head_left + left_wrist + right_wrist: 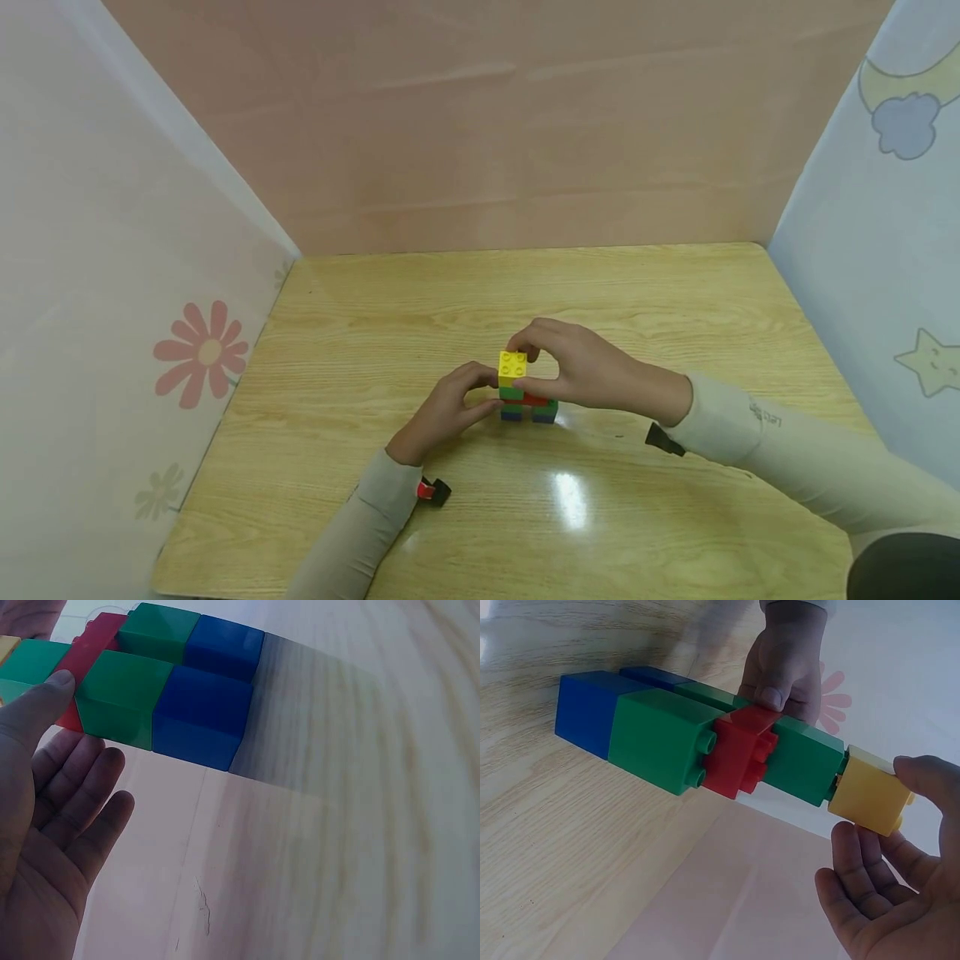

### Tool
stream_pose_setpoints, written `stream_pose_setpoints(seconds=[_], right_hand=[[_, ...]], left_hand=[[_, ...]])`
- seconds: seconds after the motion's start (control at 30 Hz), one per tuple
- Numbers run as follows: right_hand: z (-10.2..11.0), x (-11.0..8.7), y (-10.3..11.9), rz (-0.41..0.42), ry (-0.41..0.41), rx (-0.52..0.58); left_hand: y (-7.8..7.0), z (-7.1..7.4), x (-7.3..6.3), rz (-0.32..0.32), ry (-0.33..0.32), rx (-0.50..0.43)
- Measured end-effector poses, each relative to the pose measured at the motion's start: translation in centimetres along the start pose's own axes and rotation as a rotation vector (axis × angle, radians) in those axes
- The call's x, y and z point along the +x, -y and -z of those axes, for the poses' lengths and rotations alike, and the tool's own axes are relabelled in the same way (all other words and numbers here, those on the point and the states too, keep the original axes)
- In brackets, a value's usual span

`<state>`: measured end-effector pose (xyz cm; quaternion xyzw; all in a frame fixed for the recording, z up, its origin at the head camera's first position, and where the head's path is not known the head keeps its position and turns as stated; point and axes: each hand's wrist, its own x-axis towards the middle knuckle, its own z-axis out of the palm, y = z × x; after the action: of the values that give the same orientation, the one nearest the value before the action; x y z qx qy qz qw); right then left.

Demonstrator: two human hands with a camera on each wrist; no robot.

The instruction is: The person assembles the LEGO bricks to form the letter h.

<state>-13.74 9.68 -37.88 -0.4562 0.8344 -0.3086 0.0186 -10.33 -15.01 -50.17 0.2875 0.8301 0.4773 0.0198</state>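
A small tower of toy building bricks stands on the table, with two legs of blue (201, 712) and green bricks (124, 697). Across the legs lies a red brick (735, 754), topped at one end by another green brick (802, 759). My right hand (596, 367) pinches a yellow brick (513, 367) between thumb and fingers at the top. In the right wrist view, a thin gap with green studs shows between the yellow brick and the green one. My left hand (442, 412) holds the tower from the left, its thumb on the red brick.
The wooden table (360, 317) meets a pinkish back wall (510, 125). A white wall with flowers (202, 354) stands on the left and a pale blue one (862, 275) on the right. A dark rounded object (903, 567) shows at the lower right corner.
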Motion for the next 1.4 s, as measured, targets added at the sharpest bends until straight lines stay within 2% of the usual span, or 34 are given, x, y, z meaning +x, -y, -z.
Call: stream_pose_setpoints(seconds=[0.43,0.63,0.77,1.0,1.2,1.4], right_hand=[[0.0,-0.3,0.1,0.002,-0.016,0.022],[-0.1,-0.4,0.0,-0.007,-0.011,0.024],[-0.2,-0.3,0.0,-0.005,-0.015,0.017],[-0.2,-0.2,0.0,-0.011,-0.008,0.005],[-0.2,-0.2,0.0,-0.008,-0.008,0.013],[-0.1,-0.3,0.1,-0.026,0.001,0.020]], left_hand=[[-0.3,0.1,0.1,-0.013,-0.008,0.008],[-0.6,0.6,0.1,-0.021,-0.025,0.072],[-1.6,1.8,0.0,-0.040,-0.087,0.067],[-4.2,3.6,0.6,-0.145,-0.165,0.090],[-5.8,4.1,1.3,-0.206,-0.154,0.150],[-6.5,4.0,1.5,-0.221,-0.138,0.149]])
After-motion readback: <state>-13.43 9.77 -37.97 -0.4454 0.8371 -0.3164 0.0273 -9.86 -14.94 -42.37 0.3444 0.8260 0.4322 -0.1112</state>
